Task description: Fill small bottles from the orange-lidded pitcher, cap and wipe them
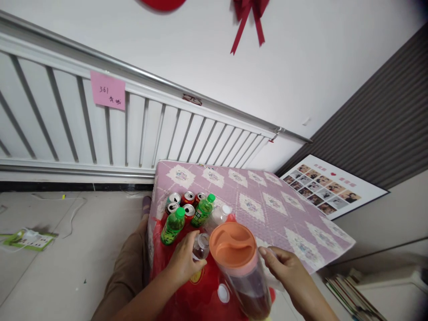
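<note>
My left hand is closed around a clear, uncapped bottle that stands on or just over the red cloth. In my right hand is the handle side of a clear pitcher with an orange lid and dark liquid inside. The pitcher's lid end is close beside the bottle's mouth. A loose white cap lies between them. Behind the bottle stands another clear bottle with a white cap. Two green drink bottles, one near and one farther, stand to the left and behind.
Several opened cans are grouped behind the green bottles. Red plastic sheeting covers the near part of a purple patterned surface. A white radiator runs along the wall. A photo board leans at right; a power strip lies on the floor.
</note>
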`<state>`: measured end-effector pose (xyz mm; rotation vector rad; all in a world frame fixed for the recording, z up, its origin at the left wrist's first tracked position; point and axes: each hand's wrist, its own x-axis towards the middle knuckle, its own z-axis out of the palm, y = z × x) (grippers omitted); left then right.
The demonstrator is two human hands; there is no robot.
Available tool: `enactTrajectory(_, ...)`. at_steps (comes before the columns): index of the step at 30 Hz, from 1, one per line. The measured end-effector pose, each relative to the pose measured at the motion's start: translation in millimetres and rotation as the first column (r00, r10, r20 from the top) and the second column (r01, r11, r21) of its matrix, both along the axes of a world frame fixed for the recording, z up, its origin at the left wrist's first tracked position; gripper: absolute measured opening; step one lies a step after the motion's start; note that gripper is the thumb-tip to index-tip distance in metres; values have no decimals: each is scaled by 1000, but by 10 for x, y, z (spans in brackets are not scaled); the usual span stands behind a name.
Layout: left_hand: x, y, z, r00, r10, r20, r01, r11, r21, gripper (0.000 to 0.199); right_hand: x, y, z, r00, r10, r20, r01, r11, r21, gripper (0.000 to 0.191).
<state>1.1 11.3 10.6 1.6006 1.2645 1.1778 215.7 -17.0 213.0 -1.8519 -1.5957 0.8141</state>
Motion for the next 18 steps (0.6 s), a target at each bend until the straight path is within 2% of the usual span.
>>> enactTrajectory(9,10,8,-99,1000,1,-13,-1,1000,11,78,47,-83,-194,994,-46,-99,48,999,19,52)
enactTrajectory(13,-11,1,-87,1000,-4,-30,4,1000,2,77,153,-131,-305,962,-127,-243,155,983,100,52)
enactTrajectory(18,-26,-18,-51,1000,4,-20,-4,1000,-8,75,356,-168,-476,866,-207,-456,319,929,185,52)
